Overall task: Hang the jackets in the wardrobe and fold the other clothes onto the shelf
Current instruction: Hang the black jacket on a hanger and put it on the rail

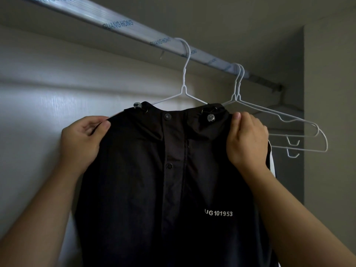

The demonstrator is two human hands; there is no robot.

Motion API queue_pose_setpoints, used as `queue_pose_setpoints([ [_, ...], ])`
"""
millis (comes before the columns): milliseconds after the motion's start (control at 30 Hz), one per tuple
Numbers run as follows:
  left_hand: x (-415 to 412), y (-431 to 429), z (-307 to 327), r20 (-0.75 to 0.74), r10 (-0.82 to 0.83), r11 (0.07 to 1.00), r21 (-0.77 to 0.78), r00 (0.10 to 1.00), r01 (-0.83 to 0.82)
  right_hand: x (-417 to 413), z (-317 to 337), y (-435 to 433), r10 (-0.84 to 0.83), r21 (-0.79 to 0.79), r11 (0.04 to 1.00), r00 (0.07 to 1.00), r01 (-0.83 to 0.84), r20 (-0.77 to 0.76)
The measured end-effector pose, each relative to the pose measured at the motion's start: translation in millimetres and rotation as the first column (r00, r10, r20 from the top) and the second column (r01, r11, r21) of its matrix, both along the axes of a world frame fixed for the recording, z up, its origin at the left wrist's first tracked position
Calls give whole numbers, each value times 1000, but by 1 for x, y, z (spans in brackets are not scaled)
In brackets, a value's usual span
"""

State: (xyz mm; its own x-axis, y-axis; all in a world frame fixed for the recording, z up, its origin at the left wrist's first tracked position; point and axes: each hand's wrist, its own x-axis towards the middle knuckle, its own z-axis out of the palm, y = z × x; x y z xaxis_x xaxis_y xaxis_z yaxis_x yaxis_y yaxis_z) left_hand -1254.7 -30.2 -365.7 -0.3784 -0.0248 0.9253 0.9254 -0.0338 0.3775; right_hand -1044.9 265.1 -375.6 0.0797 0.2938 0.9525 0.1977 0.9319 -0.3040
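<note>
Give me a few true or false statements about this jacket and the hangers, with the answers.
1. The black jacket hangs on a white hanger hooked over the rail. True.
2. Three empty hangers hang beside it. False: there are two empty hangers.
3. The left hand and right hand both pinch the jacket's shoulders. True.
4. The chest print is red. False: the lettering is white.

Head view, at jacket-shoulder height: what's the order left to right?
left hand → black jacket → right hand → two empty white hangers → wardrobe side wall. The jacket's own hanger overlaps the jacket, so it is left out.
</note>
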Motion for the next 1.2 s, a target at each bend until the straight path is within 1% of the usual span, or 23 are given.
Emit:
queue_pose_setpoints([
  [100, 0, 2, -10, -62, 121, 991, 65, 991, -117, 1, -3, 2, 24, -11, 1000, 1000, -24, 2],
  [200, 0, 8, -16, -122, 193, 970, 174, 974, -170, 0, -3, 2, 24, -22, 999, 1000, -24, 9],
  [267, -1, 11, -17, -168, 244, 955, 215, 955, -206, 0, -3, 2, 31, -25, 999, 1000, -31, 3],
  [400, -3, 15, -22, -252, 408, 899, 279, 878, -338, 1, -4, 4, 33, -9, 999, 999, -33, -9],
  [467, -1, 14, -23, -289, 458, 876, 306, 841, -372, 1, -4, 4, 30, -7, 1000, 1000, -30, -10],
  [533, 4, 14, -21, -319, 467, 875, 303, 825, -379, 0, -4, 4, 25, -14, 1000, 1000, -25, -4],
  [667, 10, 11, -16, -307, 460, 885, 234, 833, -402, -2, -7, 3, 32, -9, 999, 1000, -32, -1],
  [833, 31, 20, 12, -434, 496, 864, 163, 752, -476, -5, -15, 5, 99, -10, 995, 995, -99, 18],
  [900, 38, 28, 18, -462, 475, 873, 138, 749, -468, -7, -20, 7, 122, 0, 993, 992, -122, 12],
  [1033, 31, 31, 10, -505, 481, 871, 184, 717, -455, -5, -33, 20, 202, 20, 979, 979, -201, -19],
  [1100, 25, 31, 6, -515, 478, 872, 181, 712, -454, -4, -43, 27, 194, -27, 980, 980, -195, -49],
  [1200, 18, 35, 3, -474, 481, 872, 166, 738, -461, 1, -57, 35, 217, -199, 951, 970, -236, -114],
])
